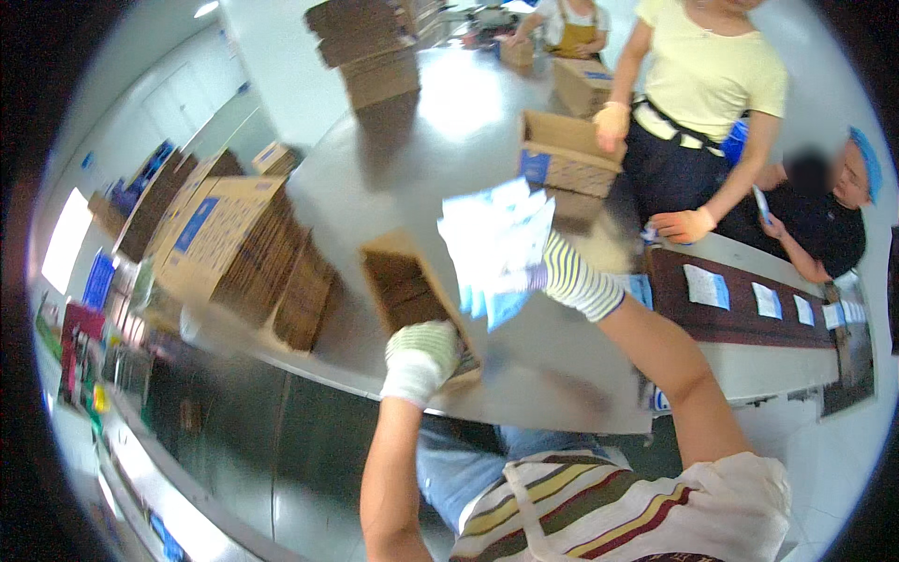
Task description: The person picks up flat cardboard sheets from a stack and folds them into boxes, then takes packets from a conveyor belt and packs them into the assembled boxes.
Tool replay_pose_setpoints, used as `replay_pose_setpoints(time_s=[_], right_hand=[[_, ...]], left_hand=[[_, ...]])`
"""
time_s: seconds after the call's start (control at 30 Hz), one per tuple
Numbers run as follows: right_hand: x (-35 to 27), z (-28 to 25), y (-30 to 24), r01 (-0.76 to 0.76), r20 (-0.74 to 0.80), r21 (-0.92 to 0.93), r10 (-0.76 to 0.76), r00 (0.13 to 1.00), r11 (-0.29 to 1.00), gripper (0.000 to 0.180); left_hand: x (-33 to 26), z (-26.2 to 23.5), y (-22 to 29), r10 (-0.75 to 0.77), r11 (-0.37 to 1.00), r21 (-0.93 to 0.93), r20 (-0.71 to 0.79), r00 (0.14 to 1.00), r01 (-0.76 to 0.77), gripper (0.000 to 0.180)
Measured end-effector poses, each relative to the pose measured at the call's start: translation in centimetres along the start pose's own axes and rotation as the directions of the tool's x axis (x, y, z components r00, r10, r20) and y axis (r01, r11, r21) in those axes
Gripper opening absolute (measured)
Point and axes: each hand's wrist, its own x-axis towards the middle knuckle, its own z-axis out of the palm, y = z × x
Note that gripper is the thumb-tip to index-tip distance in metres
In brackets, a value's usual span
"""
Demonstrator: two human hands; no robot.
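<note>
My left hand (423, 356), in a pale knitted glove, is closed over the near end of an open cardboard box (382, 265). The box stands on the metal table (346, 201), its open top facing up, and its inside looks dark and brown. To the right of the box, my right hand (582, 281), in a striped glove, grips a fanned bunch of white and blue packets (496, 234). The packets are held above the table. Some of my right fingers are hidden by the packets, and blur hides their details.
Flattened cartons (234, 234) are stacked at the left. Beyond the packets is another open box (571, 155), near a co-worker in a yellow shirt (707, 70). On the right, a dark conveyor belt (735, 314) carries several packets, beside a person in a blue cap (829, 220). Tall cardboard (375, 61) stands at the back.
</note>
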Motion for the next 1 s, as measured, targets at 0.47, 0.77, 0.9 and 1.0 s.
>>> replay_pose_setpoints(time_s=[0.47, 0.77, 0.9, 1.0], right_hand=[[8.0, 9.4, -2.2, 0.149, 0.194, -0.951, 0.15, 0.969, 0.27, 0.044], [8.1, 8.6, -1.8, 0.122, 0.207, -0.965, 0.391, 0.897, 0.23, 0.057], [5.2, 7.8, -5.2, 0.026, 0.057, -0.975, 0.135, 0.989, 0.222, 0.09], [0.7, 8.4, -8.7, 0.176, 0.118, -0.872, -0.153, 0.981, 0.456, 0.067]], left_hand=[[1.4, 3.4, -0.5, 0.172, 0.985, 0.056, -0.12, 0.978, -0.166, 0.035], [1.1, -6.3, -3.6, 0.086, 0.992, 0.004, -0.771, 0.63, -0.13, 0.017], [4.5, -2.7, -5.4, -0.094, 0.994, 0.027, -0.298, 0.95, 0.107, 0.034], [6.4, -1.5, -4.6, -0.125, 0.97, 0.226, 0.136, 0.983, 0.092, 0.029]])
